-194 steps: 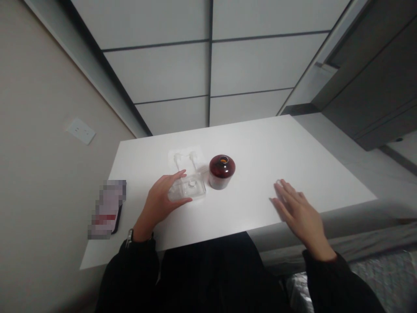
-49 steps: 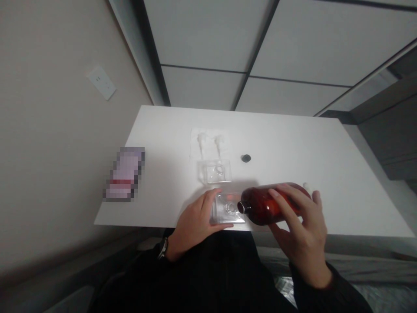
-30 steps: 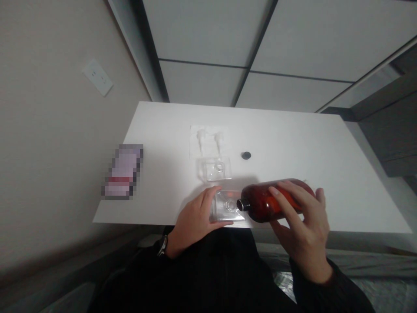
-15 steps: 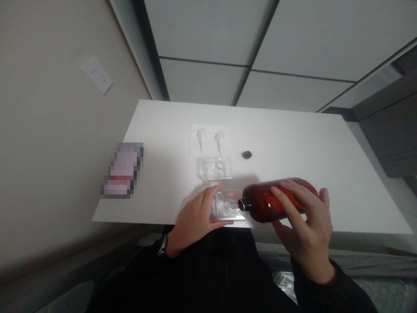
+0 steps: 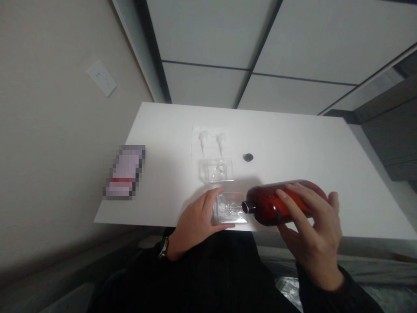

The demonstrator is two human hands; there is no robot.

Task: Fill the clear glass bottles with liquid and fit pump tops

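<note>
My left hand (image 5: 198,215) grips a clear square bottle (image 5: 224,216) from its left side, near the table's front edge. With its fingers wrapped round a large dark-red amber bottle (image 5: 273,202), my right hand (image 5: 312,228) holds it tilted nearly on its side. The uncapped black-looking neck points left, close to the clear bottle's round opening. A thin clear streak, apparently liquid, shows between the two mouths. Just beyond stands a second clear square bottle (image 5: 213,173), open at the top. To its right lies a small dark round cap (image 5: 248,157).
Two whitish pump heads (image 5: 203,138) lie on a thin white sheet (image 5: 195,148) behind the clear bottles. A blurred-out phone-like object (image 5: 125,171) rests at the left edge of the white table (image 5: 293,143). A wall with a socket (image 5: 102,78) borders the left; panelled doors stand behind.
The amber bottle and my right hand have moved slightly right, its mouth a little farther from the clear bottle's opening. The whole view has shifted slightly. My left hand keeps its grip.
</note>
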